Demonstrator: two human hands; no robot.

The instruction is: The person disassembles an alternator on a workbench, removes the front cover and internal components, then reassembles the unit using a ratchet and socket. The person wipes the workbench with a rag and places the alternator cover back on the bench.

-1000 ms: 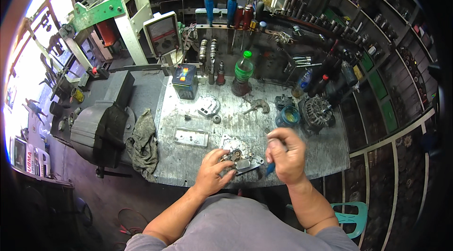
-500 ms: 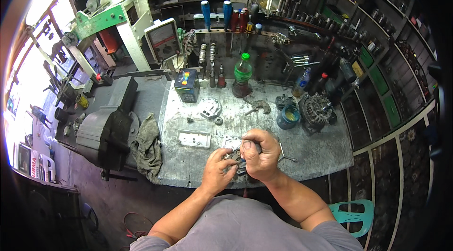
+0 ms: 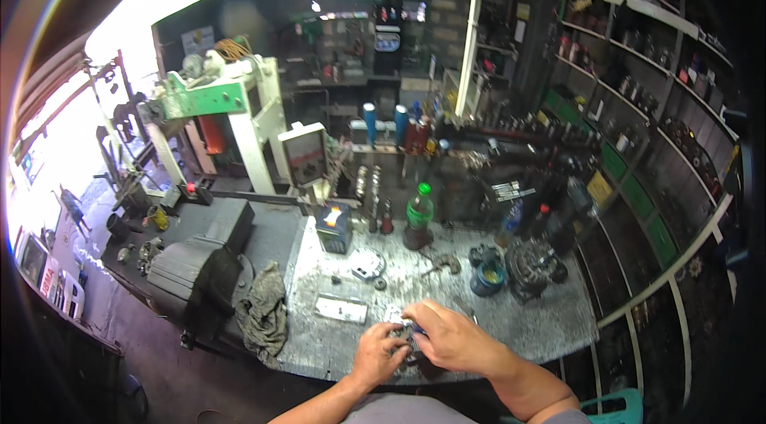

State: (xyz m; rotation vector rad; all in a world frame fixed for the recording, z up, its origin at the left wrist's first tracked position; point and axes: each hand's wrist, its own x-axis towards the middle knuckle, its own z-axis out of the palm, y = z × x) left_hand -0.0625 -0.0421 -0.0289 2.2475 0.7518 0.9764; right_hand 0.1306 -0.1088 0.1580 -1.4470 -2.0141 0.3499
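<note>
At lower centre of the frame, the left hand, half-curled, meets a metal part on the workbench; whether it grips is unclear. The right hand bunches over it, contents hidden. A round cover lies apart; work looks unfinished, the remainder unclear

Scuffed grey bench, silvery metal part near front edge, shallow tray, dark box, green-capped bottle, blue tub

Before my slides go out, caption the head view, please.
Left hand and right hand at a metal part on a cluttered workbench.
</note>
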